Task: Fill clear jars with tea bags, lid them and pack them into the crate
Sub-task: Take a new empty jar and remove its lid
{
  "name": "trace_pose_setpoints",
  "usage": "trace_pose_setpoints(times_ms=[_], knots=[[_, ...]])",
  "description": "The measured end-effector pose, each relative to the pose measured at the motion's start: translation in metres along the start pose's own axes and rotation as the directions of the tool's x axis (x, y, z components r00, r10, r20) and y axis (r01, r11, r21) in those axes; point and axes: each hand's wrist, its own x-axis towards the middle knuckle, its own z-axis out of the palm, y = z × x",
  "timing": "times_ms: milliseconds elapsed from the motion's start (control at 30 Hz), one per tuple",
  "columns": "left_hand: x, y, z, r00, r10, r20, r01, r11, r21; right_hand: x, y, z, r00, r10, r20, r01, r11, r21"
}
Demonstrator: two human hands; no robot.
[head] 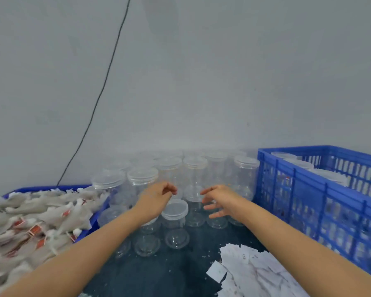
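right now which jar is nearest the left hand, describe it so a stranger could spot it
Start at the tall blue crate on the right, then look left across the dark table to the cluster of clear jars. The lidded jar stands at the cluster's front, just right of the left hand. It stands nearer the viewer than the lidded rows behind it.

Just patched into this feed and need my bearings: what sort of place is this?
Probably a small hand-packing workstation, not a kitchen or shop. A blue tray heaped with tea bags, rows of lidded clear jars on a dark worktop, and a blue crate already holding lidded jars point to that.
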Motion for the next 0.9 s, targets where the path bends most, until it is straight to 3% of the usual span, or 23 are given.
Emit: trace_pose_setpoints(times_ms=[67,167,333,500,633,800,900], knots=[[-0.004,-0.017,0.011,0.997,-0.014,0.076,0.01,0.998,0.059,0.017,0.009,0.023,1.0,0.013,-0.009,-0.012,0.999,0.03],[-0.01,-0.031,0.031,0.986,-0.099,0.138,0.086,0.992,0.095,0.037,0.024,0.051,0.999,-0.037,-0.031,0.035,0.997,-0.063],[-0.019,-0.043,0.053,0.969,-0.087,0.231,0.082,0.996,0.032,0.06,0.041,0.075,0.989,-0.147,0.007,0.146,0.983,-0.111],[-0.018,-0.05,0.062,0.96,-0.077,0.27,0.035,0.987,0.157,0.075,0.053,0.087,0.972,-0.235,-0.019,0.229,0.96,-0.159],[-0.023,-0.05,0.064,0.956,-0.028,0.291,-0.026,0.983,0.181,0.079,0.068,0.091,0.94,-0.302,-0.159,0.238,0.913,-0.331],[-0.025,-0.046,0.056,0.95,0.015,0.313,-0.053,0.992,0.114,0.072,0.075,0.089,0.903,-0.357,-0.239,0.263,0.899,-0.351],[-0.028,-0.047,0.045,0.97,0.08,0.231,-0.096,0.993,0.063,0.061,0.065,0.078,0.889,-0.385,-0.249,0.287,0.891,-0.352]])
